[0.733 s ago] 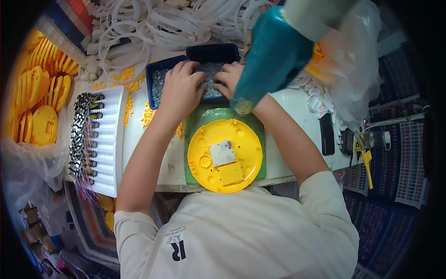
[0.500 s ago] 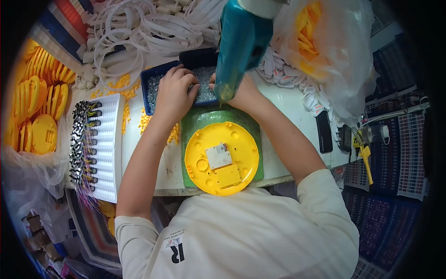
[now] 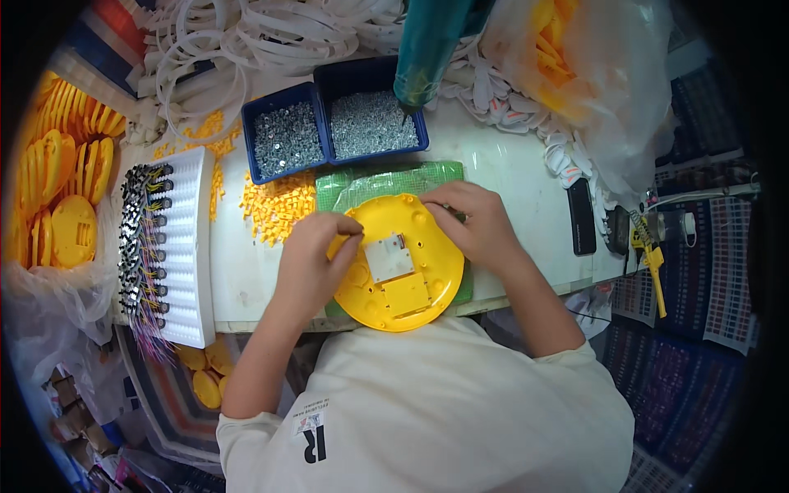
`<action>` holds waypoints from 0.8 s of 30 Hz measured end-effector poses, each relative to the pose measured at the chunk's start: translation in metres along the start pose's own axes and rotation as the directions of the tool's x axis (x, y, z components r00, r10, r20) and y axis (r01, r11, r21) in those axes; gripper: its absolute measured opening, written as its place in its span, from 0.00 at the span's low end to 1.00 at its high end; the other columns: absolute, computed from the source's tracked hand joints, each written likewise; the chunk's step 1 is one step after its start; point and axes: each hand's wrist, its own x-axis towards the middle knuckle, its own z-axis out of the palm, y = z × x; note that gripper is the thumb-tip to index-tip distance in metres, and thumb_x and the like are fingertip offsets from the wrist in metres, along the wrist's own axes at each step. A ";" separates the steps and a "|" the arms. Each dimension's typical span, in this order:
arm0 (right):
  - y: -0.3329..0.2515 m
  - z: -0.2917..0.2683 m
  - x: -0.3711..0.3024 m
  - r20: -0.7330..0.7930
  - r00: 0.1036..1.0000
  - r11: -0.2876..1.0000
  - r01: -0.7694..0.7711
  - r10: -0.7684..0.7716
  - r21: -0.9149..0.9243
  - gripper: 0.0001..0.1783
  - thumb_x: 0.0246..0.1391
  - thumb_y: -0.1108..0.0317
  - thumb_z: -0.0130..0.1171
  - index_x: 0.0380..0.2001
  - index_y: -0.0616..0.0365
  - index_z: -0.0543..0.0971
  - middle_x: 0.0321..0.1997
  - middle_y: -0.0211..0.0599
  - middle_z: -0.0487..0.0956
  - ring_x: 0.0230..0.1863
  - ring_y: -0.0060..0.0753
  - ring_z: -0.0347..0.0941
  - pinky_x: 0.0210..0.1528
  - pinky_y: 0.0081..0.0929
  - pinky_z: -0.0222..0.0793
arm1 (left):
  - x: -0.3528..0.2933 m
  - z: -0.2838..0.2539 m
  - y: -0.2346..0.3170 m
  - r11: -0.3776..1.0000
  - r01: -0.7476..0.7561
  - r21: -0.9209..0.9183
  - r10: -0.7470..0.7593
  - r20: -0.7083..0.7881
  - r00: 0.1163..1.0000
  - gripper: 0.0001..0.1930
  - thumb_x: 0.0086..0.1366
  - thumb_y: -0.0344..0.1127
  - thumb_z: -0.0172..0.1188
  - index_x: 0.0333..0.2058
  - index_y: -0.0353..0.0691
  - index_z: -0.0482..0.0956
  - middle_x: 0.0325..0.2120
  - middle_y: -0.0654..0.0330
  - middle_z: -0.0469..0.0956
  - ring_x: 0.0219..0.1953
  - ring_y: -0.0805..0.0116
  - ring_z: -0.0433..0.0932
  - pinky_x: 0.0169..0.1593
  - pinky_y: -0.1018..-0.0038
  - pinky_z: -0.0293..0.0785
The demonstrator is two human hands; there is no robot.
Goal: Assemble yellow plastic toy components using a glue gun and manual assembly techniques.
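In front of me a round yellow plastic housing (image 3: 441, 271) lies inside up on a green mat (image 3: 386, 175), with a whitish square block (image 3: 389, 258) in its middle. My left hand (image 3: 316, 251) is over the housing's upper left edge, thumb and forefinger pinched together; anything between them is too small to see. At the upper right rim, my right hand (image 3: 478, 226) has its thumb and forefinger closed close to a small post; what they pinch is hidden. A teal power screwdriver (image 3: 429, 53) hangs tip down above the blue bins.
Two blue bins, one of small washer-like metal pieces (image 3: 288, 138) and one of small screws (image 3: 374, 123), stand beyond the mat. Small yellow pieces (image 3: 275, 205) lie nearby. A white foam tray (image 3: 185, 246) with wired parts is at left; a black phone (image 3: 581, 216) lies at right.
Both hands have come back from the blue bins to the upper rim of the yellow housing. The bins' contents now show, and the screwdriver appears higher in the view.
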 end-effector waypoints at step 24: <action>-0.012 0.033 -0.003 0.153 0.966 0.958 0.234 -0.209 -0.168 0.07 0.59 0.66 0.67 0.37 0.56 0.84 0.36 0.35 0.84 0.40 0.43 0.81 0.43 0.37 0.77 | -0.014 0.008 0.000 0.979 -0.135 0.151 0.131 0.036 0.991 0.06 0.59 0.29 0.71 0.32 0.38 0.82 0.31 0.58 0.82 0.38 0.56 0.80 0.45 0.62 0.73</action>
